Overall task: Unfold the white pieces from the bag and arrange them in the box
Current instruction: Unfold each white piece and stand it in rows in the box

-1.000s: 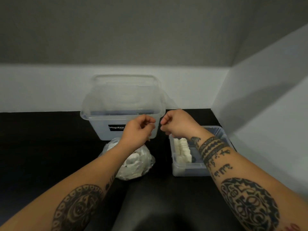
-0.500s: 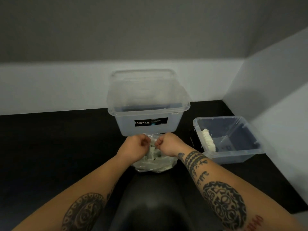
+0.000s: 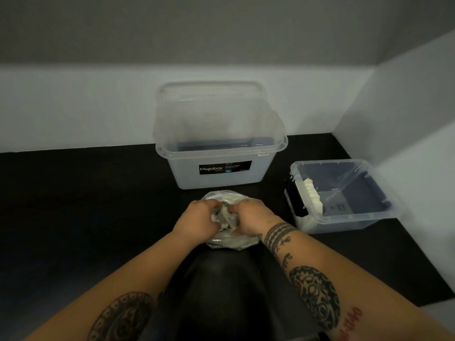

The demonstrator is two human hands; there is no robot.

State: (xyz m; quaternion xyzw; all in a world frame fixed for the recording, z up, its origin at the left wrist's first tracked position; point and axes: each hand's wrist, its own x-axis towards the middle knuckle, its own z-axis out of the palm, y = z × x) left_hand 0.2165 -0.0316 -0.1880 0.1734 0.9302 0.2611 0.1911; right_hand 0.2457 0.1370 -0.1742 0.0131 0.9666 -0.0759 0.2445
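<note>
**Both hands in the bag of white pieces**

At the centre of the frame, a clear plastic bag sits on the black counter, its film crinkled and glossy, bulging with crumpled white pieces. The left hand and the right hand press into its open top from either side, fingers curled down and closed on the white material between them; how many pieces each has hold of cannot be told.

Just behind the bag, in the upper middle of the frame, stands a large translucent storage box with a black "Megabox" label on its front wall.

At the right of the frame, near the white wall, a smaller clear box rests on the counter. A row of unfolded white pieces stands on edge against its left wall, ridged like a stack; the remainder of its floor is bare.
</note>
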